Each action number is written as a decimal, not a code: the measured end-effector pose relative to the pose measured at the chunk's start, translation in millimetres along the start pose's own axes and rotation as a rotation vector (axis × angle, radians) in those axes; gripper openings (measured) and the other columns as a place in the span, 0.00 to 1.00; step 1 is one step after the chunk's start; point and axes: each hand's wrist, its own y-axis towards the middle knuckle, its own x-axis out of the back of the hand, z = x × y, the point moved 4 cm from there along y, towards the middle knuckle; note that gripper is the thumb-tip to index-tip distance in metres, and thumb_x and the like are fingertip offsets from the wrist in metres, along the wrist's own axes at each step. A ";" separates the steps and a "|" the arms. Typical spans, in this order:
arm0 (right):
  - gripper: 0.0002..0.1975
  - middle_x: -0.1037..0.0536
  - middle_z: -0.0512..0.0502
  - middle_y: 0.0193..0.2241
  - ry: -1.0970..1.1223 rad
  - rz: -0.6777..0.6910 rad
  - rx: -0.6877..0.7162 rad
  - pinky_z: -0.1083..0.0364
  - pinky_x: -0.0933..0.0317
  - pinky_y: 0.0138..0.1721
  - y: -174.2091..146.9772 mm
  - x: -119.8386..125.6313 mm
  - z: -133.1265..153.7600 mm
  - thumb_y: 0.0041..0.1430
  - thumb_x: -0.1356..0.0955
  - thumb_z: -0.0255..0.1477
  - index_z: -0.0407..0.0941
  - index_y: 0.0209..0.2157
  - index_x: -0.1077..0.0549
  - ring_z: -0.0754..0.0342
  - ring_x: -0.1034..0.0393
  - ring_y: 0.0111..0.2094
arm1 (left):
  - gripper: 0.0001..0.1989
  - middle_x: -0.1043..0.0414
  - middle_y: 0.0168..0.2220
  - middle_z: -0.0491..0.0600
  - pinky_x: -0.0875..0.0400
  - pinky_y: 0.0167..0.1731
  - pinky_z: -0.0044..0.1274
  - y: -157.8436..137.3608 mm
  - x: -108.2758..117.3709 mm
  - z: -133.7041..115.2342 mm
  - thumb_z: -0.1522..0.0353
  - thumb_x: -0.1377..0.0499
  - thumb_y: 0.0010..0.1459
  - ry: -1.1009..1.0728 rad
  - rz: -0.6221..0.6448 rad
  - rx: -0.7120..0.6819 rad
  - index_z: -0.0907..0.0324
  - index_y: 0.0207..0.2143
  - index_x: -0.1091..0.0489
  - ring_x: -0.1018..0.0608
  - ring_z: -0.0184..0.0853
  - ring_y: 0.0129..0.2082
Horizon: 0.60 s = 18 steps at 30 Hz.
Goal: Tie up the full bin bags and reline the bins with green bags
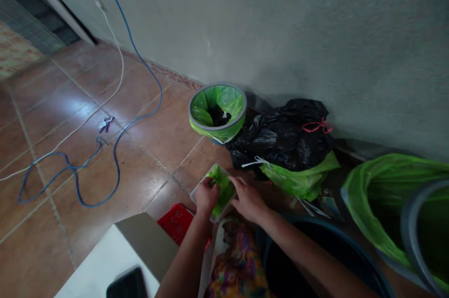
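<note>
A clear plastic box (213, 218) with bright green plastic bags (223, 186) folded inside is in front of me. My left hand (207, 195) reaches over its left side, fingers curled and pinching the green plastic. At the right edge of the box is my right hand (248, 199), its thumb and fingers gripping the rim. A red perforated plastic item (176, 223) lies below my left forearm. Beyond the box stands a small bin (218, 86) with a grey ring and green liner, dark rubbish inside.
A tied black rubbish bag (280, 136) and a green bag (304, 175) lie against the wall. To the right are a dark round tub (336, 246) and a green-lined bin (368, 185). A blue cable (117, 167), keys (105, 124), and a white box (105, 260) with a phone (126, 284) occupy the left.
</note>
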 end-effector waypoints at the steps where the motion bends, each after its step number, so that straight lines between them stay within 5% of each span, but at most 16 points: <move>1: 0.40 0.42 0.34 0.64 -0.008 -0.003 0.035 0.51 0.43 0.58 7.0 -5.9 3.8 0.49 0.33 0.19 0.40 0.65 0.45 0.47 0.38 0.60 | 0.16 0.23 0.27 0.48 0.32 0.28 0.21 -3.1 1.4 -2.6 0.71 0.44 0.51 -0.064 0.047 -0.042 0.60 0.44 0.25 0.22 0.34 0.28; 3: 0.40 0.42 0.34 0.65 -0.006 0.018 0.086 0.52 0.43 0.57 20.4 -16.8 9.9 0.49 0.34 0.17 0.41 0.65 0.44 0.48 0.39 0.60 | 0.16 0.27 0.22 0.45 0.34 0.24 0.19 -5.9 0.7 -1.9 0.70 0.43 0.50 -0.235 0.141 -0.076 0.62 0.43 0.25 0.26 0.30 0.22; 6: 0.23 0.25 0.36 0.50 0.001 0.085 0.030 0.54 0.40 0.51 34.5 -26.8 6.6 0.54 0.38 0.18 0.40 0.52 0.29 0.49 0.30 0.52 | 0.20 0.29 0.22 0.44 0.32 0.22 0.20 -2.1 -0.5 12.6 0.64 0.45 0.55 -0.474 0.122 0.024 0.64 0.47 0.27 0.29 0.29 0.20; 10: 0.10 0.20 0.39 0.35 0.092 0.015 -0.118 0.57 0.38 0.40 37.2 -21.2 -18.7 0.58 0.38 0.22 0.41 0.34 0.25 0.51 0.26 0.39 | 0.27 0.25 0.43 0.51 0.27 0.34 0.23 7.9 -1.4 26.5 0.62 0.46 0.58 -0.427 0.000 -0.029 0.59 0.59 0.36 0.23 0.31 0.32; 14: 0.07 0.24 0.49 0.23 0.607 -0.126 -0.385 0.61 0.40 0.23 30.4 -8.3 -51.6 0.58 0.37 0.27 0.43 0.33 0.27 0.57 0.29 0.23 | 0.39 0.38 0.61 0.56 0.34 0.55 0.29 12.0 -27.5 30.1 0.62 0.37 0.51 -0.276 0.140 -0.172 0.57 0.64 0.44 0.29 0.40 0.55; 18: 0.05 0.26 0.54 0.21 1.168 -0.519 -0.600 0.63 0.38 0.20 21.9 23.6 -74.8 0.55 0.33 0.32 0.46 0.33 0.31 0.60 0.31 0.19 | 0.58 0.45 0.64 0.62 0.41 0.60 0.38 13.4 -60.7 45.0 0.60 0.28 0.37 -0.104 0.217 -0.157 0.59 0.67 0.53 0.38 0.50 0.63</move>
